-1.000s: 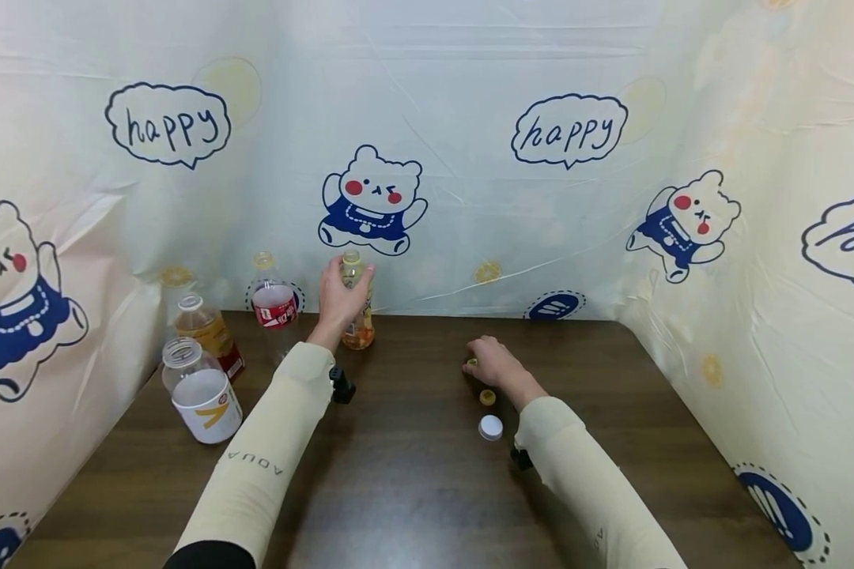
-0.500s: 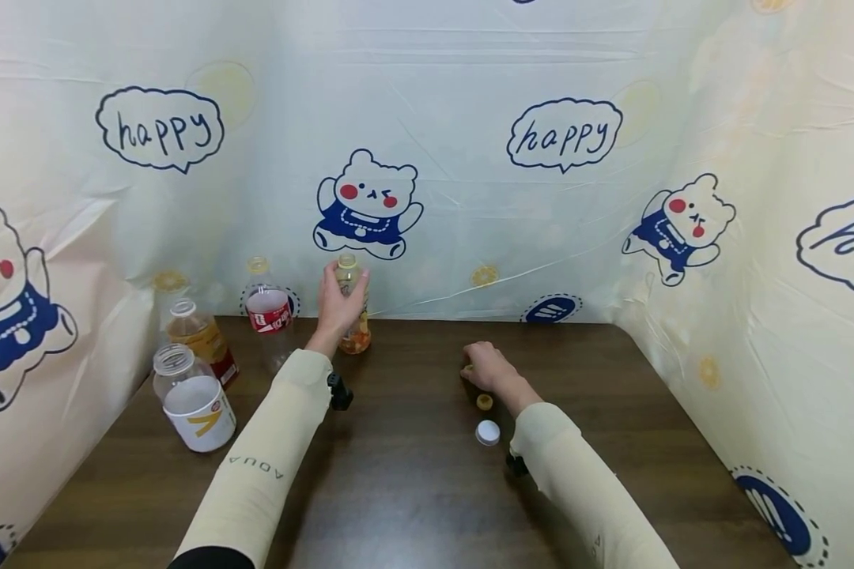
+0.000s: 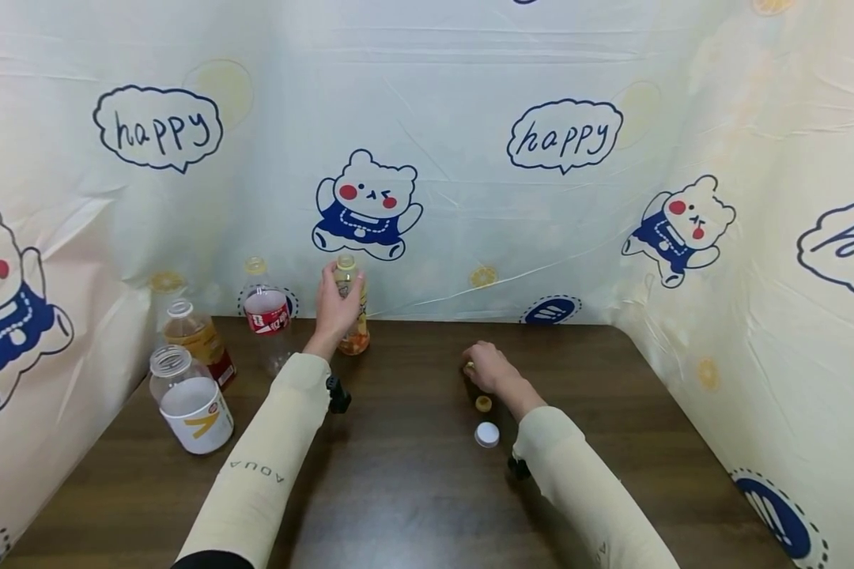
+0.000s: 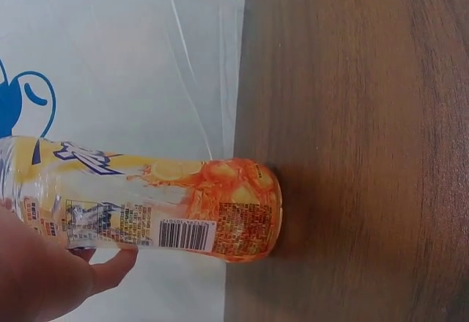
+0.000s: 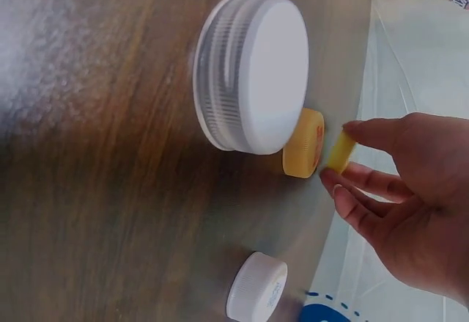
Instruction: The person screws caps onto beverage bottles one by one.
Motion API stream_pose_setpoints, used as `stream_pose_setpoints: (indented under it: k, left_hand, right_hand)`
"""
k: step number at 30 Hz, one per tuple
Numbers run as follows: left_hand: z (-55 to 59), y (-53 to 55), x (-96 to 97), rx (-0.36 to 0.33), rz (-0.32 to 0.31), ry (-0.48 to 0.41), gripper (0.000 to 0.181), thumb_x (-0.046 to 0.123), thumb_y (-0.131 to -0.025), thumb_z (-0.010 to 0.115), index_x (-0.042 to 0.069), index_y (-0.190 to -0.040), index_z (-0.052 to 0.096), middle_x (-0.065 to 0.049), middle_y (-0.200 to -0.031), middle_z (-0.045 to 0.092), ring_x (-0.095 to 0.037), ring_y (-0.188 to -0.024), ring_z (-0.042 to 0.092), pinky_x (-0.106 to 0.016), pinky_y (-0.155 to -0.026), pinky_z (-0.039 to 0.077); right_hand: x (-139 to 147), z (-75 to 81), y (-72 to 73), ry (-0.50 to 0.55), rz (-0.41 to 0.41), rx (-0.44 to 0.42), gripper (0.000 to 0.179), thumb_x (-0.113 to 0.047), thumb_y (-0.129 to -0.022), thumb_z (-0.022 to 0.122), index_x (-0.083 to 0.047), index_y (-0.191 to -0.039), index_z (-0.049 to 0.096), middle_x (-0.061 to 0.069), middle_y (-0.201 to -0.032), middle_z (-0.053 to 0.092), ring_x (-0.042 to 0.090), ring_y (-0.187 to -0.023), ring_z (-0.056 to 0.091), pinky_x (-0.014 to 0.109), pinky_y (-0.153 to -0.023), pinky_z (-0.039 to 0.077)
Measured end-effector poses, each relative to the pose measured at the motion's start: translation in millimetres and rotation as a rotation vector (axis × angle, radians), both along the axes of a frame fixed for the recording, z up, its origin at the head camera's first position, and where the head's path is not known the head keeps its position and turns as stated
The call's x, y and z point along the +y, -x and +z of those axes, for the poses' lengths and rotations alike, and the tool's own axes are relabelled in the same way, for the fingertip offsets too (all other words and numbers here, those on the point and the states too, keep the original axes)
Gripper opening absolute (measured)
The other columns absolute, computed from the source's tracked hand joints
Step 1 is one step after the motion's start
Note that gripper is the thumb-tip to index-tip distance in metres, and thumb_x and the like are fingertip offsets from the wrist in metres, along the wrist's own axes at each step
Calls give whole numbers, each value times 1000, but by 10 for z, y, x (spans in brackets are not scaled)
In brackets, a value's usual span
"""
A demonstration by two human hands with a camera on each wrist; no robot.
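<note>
My left hand grips the upper part of a clear plastic drink bottle with a yellow and orange fruit label. The bottle stands upright and uncapped at the table's back edge. Over to the right, my right hand pinches a small yellow bottle cap between thumb and fingers, low over the table. Close by lie an orange-yellow cap and a large white lid. A smaller white cap shows in the right wrist view; in the head view it cannot be seen.
On the left stand a wide-mouthed jar with a white label, a bottle with an amber label and a clear bottle with a red label, all uncapped. A printed curtain hangs behind the brown table.
The head view has shifted slightly, so the bottles appear a little further left and lower. Both hands keep their holds in nearly the same places.
</note>
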State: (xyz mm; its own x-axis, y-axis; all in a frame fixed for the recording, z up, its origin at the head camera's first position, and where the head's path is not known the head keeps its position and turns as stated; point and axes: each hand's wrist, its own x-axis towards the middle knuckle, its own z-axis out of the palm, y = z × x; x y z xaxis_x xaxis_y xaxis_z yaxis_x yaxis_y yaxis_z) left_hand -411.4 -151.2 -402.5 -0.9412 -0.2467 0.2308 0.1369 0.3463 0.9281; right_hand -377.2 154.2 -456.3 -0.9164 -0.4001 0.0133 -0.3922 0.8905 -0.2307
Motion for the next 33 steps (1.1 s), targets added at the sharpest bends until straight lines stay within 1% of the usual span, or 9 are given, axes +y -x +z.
stream_pose_setpoints:
  k: [3,7,11,16,18,22,25,30,33]
  left_hand:
    - [-6,-7,-11,6,-19,-4,71,58,-103,49,24,-159,21,-16,-156,37,-37,-138,42,-63,-112,36]
    - [-12,-9,-22,9,-33,-19,71,58,-103,49,24,-158,21,-15,-156,37,-37,-138,42,-63,-112,35]
    - [-10,-6,-26,-12,-31,-45,71,60,-102,48,25,-158,21,-14,-156,37,-36,-137,42,-63,-112,35]
    - [3,7,-11,-27,-12,-58,75,67,-99,46,27,-158,22,-13,-156,38,-36,-136,43,-63,-111,35]
    - [11,9,-4,-26,-7,-56,76,68,-99,46,27,-158,22,-13,-156,38,-36,-136,43,-63,-111,36]
    - [13,20,2,-29,5,-57,71,61,-102,48,27,-159,21,-16,-156,38,-38,-137,42,-64,-111,35]
    - [8,29,-3,-38,7,-61,70,58,-103,49,28,-159,20,-17,-157,36,-38,-139,41,-64,-112,35]
    - [-4,15,-19,-60,-5,-68,74,61,-101,50,28,-160,20,-17,-160,33,-39,-142,38,-65,-112,34]
    - [1,-5,-28,-76,-15,-79,77,64,-99,50,28,-160,20,-18,-160,32,-40,-142,37,-65,-111,36]
  right_hand:
    - [8,1,-5,0,-17,-9,21,-5,-92,73,-3,-113,74,18,-117,65,34,-117,61,49,-99,52]
    - [16,18,0,2,-27,1,26,-2,-88,76,-3,-114,73,18,-116,65,34,-114,61,50,-96,53]
    - [20,53,0,18,-29,2,28,2,-85,75,-4,-112,72,17,-115,66,32,-112,61,50,-95,53]
    - [24,109,-13,40,-44,-9,34,1,-88,74,-2,-121,68,18,-119,66,31,-114,61,48,-97,53]
    - [28,132,-21,51,-45,-6,36,-1,-89,74,-1,-125,67,18,-120,66,31,-114,61,48,-98,53]
    - [47,194,-35,83,-32,43,28,-5,-91,72,-2,-118,69,16,-113,68,31,-108,63,48,-94,54]
    - [68,271,-41,97,-21,77,24,-5,-90,73,-2,-114,70,16,-108,68,32,-105,64,47,-91,55]
    - [97,407,-66,100,-18,93,28,-4,-90,75,-2,-117,69,16,-108,68,32,-104,64,47,-91,55]
    - [119,465,-76,112,-6,125,27,-5,-89,76,-2,-115,70,15,-106,69,32,-100,64,47,-88,54]
